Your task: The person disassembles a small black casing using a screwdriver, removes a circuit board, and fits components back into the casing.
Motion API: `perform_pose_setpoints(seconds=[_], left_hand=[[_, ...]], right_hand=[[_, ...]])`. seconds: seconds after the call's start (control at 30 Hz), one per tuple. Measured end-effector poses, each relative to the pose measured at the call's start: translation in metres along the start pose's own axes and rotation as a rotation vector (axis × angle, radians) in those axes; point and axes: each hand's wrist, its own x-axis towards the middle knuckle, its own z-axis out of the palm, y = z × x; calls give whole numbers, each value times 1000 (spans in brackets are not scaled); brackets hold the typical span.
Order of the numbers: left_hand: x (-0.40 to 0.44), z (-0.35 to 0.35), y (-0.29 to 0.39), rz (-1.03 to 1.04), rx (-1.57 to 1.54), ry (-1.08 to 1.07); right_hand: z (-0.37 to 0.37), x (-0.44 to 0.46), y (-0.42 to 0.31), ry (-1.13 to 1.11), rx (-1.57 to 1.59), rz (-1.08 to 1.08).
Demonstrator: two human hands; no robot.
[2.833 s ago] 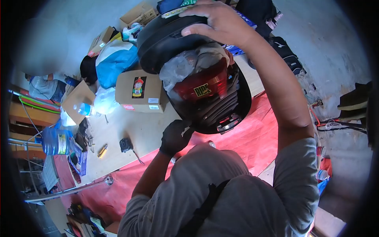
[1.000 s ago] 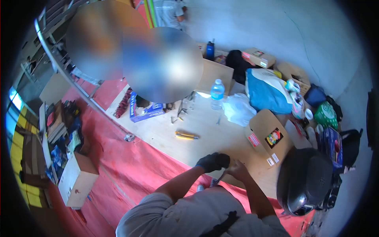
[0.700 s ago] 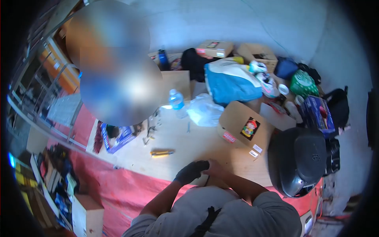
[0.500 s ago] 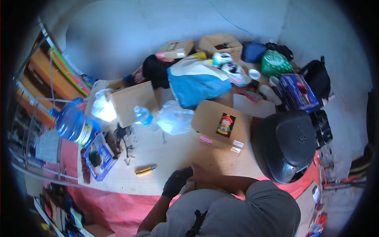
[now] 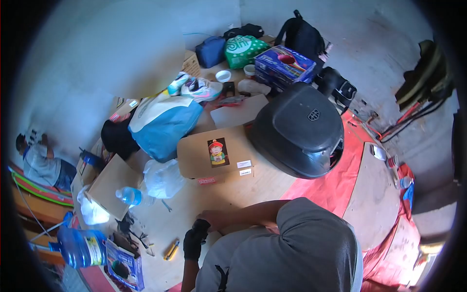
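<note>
One gloved left hand (image 5: pixel 195 239) touches the bare right hand (image 5: pixel 211 219), both grasps unclear, right of the yellow cutter (image 5: pixel 171 249).

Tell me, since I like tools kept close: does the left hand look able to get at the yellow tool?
Likely yes: the yellow tool lies near the gloved left hand, only bare tabletop showing between them.

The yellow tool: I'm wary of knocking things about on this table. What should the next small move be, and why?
I'd probably have the right hand leave the left hand and slide the yellow tool farther off: it lies loose on the table, close beside the gloved left hand.
</note>
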Motion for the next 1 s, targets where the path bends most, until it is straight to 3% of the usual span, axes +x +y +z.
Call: perform_pose_setpoints(seconds=[0.13, 0.27, 0.37, 0.43, 0.47, 0.53, 0.57, 0.67, 0.8, 0.9, 1.0], left_hand=[[13, -3, -16, 1, -139, 46], [23, -5, -5, -26, -246, -53], [19, -15, 87, -388, -368, -138], [21, -11, 71, -328, -482, -154], [30, -1, 29, -256, -471, -186], [23, -13, 35, -62, -118, -215], [21, -18, 41, 33, 55, -206], [-17, -36, 88, -150, -234, -62], [-33, -28, 46, -338, -303, 76], [-70, -36, 75, -357, -370, 128], [-73, -14, 26, -466, -407, 225]], right_hand=[[1, 7, 2, 56, -11, -11], [8, 14, 21, 86, -48, 1], [-10, -2, 4, 54, -57, 48], [-23, -5, -8, -5, -20, 28], [-30, -2, -16, -131, 27, 112], [-52, -1, -65, -174, -27, 147], [-38, 1, -40, -114, -88, 92], [-31, 7, -55, -196, -175, 101], [-6, 18, -27, -240, -333, 45], [2, 21, -43, -353, -328, 22], [16, 27, -56, -347, -281, -167]])
